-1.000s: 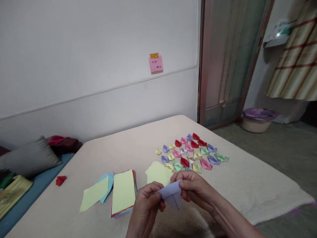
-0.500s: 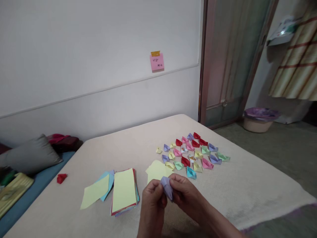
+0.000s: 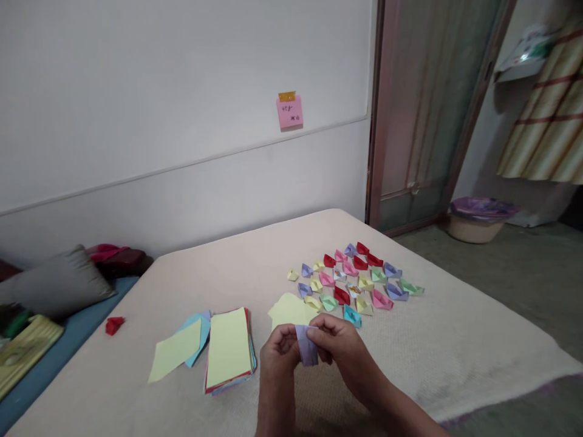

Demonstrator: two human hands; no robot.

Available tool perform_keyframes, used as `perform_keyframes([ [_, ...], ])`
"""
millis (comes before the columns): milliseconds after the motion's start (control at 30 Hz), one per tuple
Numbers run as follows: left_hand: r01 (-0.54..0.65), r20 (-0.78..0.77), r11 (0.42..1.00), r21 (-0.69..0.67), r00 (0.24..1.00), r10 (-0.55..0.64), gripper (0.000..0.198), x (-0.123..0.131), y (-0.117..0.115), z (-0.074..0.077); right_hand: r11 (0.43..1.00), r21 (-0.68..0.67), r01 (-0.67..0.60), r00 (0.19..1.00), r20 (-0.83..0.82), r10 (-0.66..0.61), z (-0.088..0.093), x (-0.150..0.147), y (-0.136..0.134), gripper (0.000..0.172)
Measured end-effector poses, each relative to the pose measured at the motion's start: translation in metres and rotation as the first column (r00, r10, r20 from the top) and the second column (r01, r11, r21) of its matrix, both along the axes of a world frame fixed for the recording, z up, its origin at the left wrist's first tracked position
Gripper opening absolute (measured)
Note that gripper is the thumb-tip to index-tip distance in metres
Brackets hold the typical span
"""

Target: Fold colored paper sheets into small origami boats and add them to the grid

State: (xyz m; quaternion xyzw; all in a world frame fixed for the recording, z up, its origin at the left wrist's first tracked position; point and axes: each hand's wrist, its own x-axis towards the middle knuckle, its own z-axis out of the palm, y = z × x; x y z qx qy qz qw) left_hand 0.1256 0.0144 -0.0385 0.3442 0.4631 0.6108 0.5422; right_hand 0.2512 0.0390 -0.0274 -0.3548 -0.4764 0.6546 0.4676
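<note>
Between my two hands is a small folded piece of lilac paper [image 3: 307, 347], held above the bed's front part. My left hand [image 3: 279, 355] pinches its left side. The thumb of my right hand [image 3: 339, 343] presses on its upper right, fingers curled behind. Just beyond my hands lie loose pale yellow sheets [image 3: 291, 308], partly hidden by them. Further right, many small folded paper boats [image 3: 342, 295] in red, pink, lilac, yellow, green and blue stand in loose rows. A turquoise paper boat [image 3: 352, 316] is closest to my right hand.
A stack of coloured paper [image 3: 229, 349] lies left of my hands, beside loose yellow and blue sheets [image 3: 175, 351]. A crumpled red paper piece [image 3: 114, 325] sits near the left edge. Behind the bed [image 3: 218, 273] is a white wall with a pink note [image 3: 289, 113].
The lilac paper has turned from a narrow, pointed shape to a flatter, wider strip facing me. My fingers have shifted their hold on it.
</note>
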Motion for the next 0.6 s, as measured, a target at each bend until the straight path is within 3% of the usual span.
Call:
perform_keyframes([
  [100,0.055,0.023,0.998,-0.010,0.998,-0.055,0.021,0.002,-0.008,0.011,0.994,0.107,0.025,0.994,0.104,-0.037,0.001,0.004,0.003,0.018],
  [200,0.075,0.057,0.997,0.010,0.995,-0.076,0.028,0.003,-0.014,0.021,0.971,0.234,0.051,0.979,0.180,-0.095,0.001,0.006,0.004,0.017],
  [267,0.104,0.011,0.995,-0.012,0.995,-0.104,0.022,0.001,-0.014,0.021,0.931,0.359,0.065,0.954,0.251,-0.164,0.001,0.006,0.004,0.014],
  [367,0.055,-0.116,0.998,-0.018,0.992,-0.057,0.016,-0.002,-0.011,0.016,0.856,0.513,0.070,0.905,0.329,-0.271,0.001,0.006,0.003,0.007],
  [400,0.031,-0.139,1.000,0.001,0.990,-0.030,0.014,-0.003,-0.010,0.015,0.845,0.529,0.083,0.893,0.336,-0.299,0.001,0.006,0.003,0.003],
  [500,0.010,-0.117,0.999,0.050,0.993,-0.004,0.014,-0.003,-0.011,0.015,0.866,0.476,0.151,0.888,0.318,-0.330,0.001,0.006,0.003,0.022],
  [600,0.011,-0.068,0.999,0.045,0.998,-0.008,0.015,-0.003,-0.012,0.017,0.946,0.310,0.096,0.949,0.257,-0.180,0.000,0.007,0.006,0.021],
])
